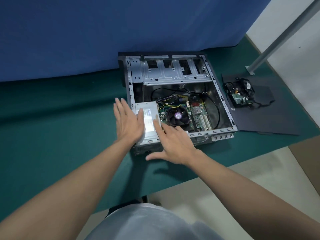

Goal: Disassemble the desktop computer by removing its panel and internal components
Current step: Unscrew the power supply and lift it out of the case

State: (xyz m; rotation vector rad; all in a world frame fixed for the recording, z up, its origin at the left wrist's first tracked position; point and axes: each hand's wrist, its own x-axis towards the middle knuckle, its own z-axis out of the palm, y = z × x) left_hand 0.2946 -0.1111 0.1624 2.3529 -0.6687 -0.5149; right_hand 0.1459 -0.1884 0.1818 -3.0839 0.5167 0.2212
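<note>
Steel case [173,77] flat, open side up (drive-bay end pointing away).

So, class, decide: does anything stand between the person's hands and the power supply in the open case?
Nothing visible does. The left hand and right hand, both open, are over the power supply, with no cover above it.

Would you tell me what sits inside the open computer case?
A silver power supply, motherboard with cooler fan, cables, drive cage. The left hand and right hand cover part of the supply.
</note>
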